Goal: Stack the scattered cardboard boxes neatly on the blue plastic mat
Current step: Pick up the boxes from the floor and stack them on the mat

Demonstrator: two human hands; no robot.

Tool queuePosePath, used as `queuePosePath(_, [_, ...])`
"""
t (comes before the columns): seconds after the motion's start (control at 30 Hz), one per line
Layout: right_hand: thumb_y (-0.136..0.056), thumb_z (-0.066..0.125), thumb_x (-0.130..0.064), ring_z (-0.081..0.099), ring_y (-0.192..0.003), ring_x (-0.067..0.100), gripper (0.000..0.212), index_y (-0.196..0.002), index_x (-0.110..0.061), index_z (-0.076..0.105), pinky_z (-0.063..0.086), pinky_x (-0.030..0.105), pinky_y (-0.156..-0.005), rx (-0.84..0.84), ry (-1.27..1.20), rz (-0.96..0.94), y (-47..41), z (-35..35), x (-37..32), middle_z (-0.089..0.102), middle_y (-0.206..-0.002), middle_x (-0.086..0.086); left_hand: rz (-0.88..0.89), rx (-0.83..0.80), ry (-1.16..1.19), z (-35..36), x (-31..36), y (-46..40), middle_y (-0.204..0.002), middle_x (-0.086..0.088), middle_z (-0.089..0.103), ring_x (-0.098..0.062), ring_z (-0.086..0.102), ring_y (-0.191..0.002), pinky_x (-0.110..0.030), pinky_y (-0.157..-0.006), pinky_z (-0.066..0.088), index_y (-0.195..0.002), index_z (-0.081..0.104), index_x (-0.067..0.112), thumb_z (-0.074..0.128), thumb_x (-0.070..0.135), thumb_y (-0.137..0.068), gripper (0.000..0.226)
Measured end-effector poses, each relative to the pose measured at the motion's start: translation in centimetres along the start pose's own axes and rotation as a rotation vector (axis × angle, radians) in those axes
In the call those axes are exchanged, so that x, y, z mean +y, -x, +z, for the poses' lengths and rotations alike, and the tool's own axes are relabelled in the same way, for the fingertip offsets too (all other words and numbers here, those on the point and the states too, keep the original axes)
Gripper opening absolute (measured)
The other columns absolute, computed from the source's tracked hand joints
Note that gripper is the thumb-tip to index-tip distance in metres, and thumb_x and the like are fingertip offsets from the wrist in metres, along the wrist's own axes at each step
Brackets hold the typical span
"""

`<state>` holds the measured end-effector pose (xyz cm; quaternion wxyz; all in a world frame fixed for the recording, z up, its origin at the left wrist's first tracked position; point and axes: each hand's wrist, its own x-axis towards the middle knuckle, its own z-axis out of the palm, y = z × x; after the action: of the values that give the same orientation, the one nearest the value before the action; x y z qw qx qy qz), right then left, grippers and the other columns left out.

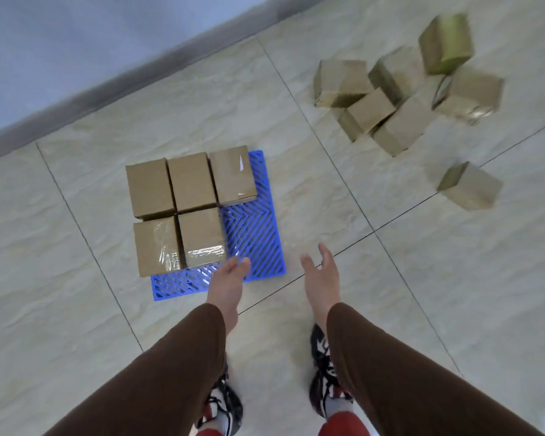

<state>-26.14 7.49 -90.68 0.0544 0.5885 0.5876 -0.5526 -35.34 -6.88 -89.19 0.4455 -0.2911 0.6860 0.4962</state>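
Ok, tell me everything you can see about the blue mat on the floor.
The blue mat is a flat rectangular grid, plastic by its look, with slanted slots in a herringbone pattern. It lies on the tiled floor, turned slightly askew. Five cardboard boxes sit on it in two rows, leaving its near right part bare. The left hand hovers over its near edge.

brown long sleeves (183, 357), red trousers (343, 424), dark patterned laced sneakers (324, 382).

five boxes (183, 209) sit on the mat (252, 234), its right front corner bare; a heap of boxes (403, 86) lies far right, one box (469, 185) apart nearer.
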Motion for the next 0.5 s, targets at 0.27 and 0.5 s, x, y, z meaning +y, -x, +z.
queuePosePath(0.27, [-0.097, 0.054, -0.045, 0.041, -0.144, 0.019, 0.059, -0.152, -0.030, 0.040, 0.036, 0.048, -0.117, 0.015, -0.035, 0.028, -5.7, -15.9, -1.5, 0.042, -0.157, 0.000, 0.089, 0.036, -0.158, 12.6, 3.8, 3.7, -0.138, -0.004, 0.060, -0.021, 0.055, -0.126, -0.029, -0.099, 0.040, -0.138, 0.057, 0.011, 0.065, 0.023, -0.096, 0.044])
queuePosePath(0.5, [-0.097, 0.056, -0.044, 0.044, -0.140, 0.018, 0.055, -0.148, -0.030, 0.045, 0.038, 0.047, -0.116, 0.058, -0.005, -0.016, -11.7, -32.1, -4.3, 0.048, -0.151, -0.003, 0.102, -0.100, -0.214, 27.4, 3.5, 7.4, -0.147, -0.005, 0.050, -0.026, 0.044, -0.139, -0.036, -0.102, 0.037, -0.143, 0.050, 0.016, 0.056, 0.029, -0.100, 0.045])
